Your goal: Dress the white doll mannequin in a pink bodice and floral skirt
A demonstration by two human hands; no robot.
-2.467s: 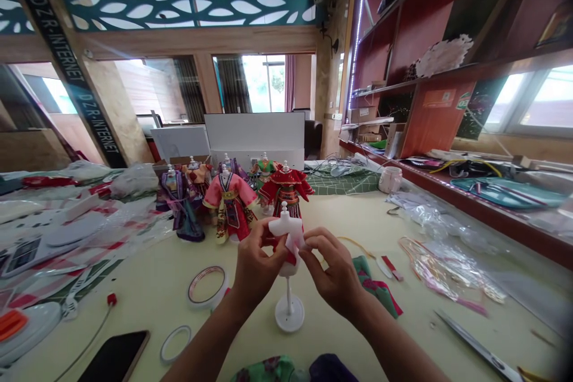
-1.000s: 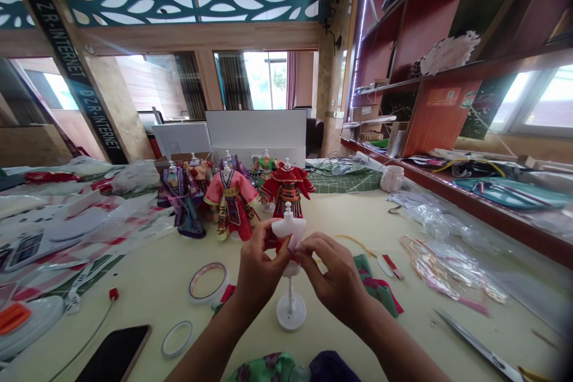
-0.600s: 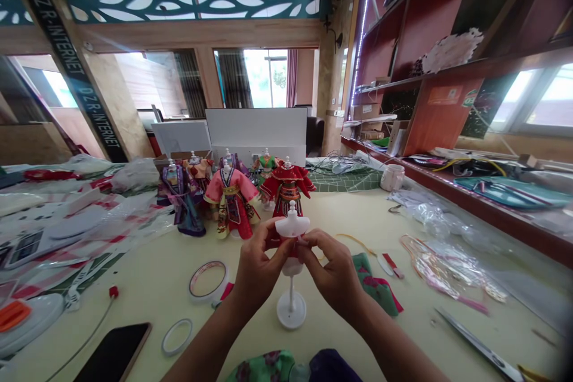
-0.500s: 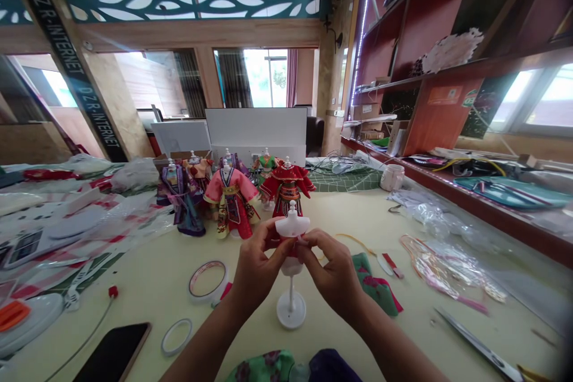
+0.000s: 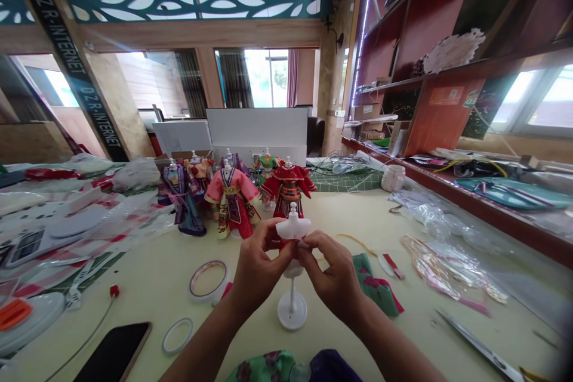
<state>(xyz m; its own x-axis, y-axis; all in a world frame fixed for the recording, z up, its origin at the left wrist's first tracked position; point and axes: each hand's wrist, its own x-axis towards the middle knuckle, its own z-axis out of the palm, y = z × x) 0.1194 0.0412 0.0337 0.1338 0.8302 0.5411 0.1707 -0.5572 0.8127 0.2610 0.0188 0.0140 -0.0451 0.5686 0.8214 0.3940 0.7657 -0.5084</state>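
A small white mannequin (image 5: 292,228) stands upright on its round base in front of me. Red cloth (image 5: 289,245) is wrapped about its torso, mostly covered by my fingers. My left hand (image 5: 262,256) pinches the cloth from the left side, thumb across the front. From the right, my right hand (image 5: 329,259) pinches at the front of the same cloth, its fingertips close to the left thumb. Beside my right wrist lies a green and pink fabric piece (image 5: 375,283). Green floral cloth (image 5: 264,366) and dark purple cloth (image 5: 333,366) lie at the near edge.
Several dressed mannequins (image 5: 233,197) stand behind. Tape rolls (image 5: 191,295), a phone (image 5: 111,353) and a cable (image 5: 92,334) lie at left. Scissors (image 5: 478,346), plastic-wrapped cords (image 5: 441,274) and a small red-ended tool (image 5: 394,266) lie at right. A jar (image 5: 393,178) stands farther back.
Both hands stay at the mannequin's torso with the red cloth pinched. Only a very slight shift of the whole view shows.
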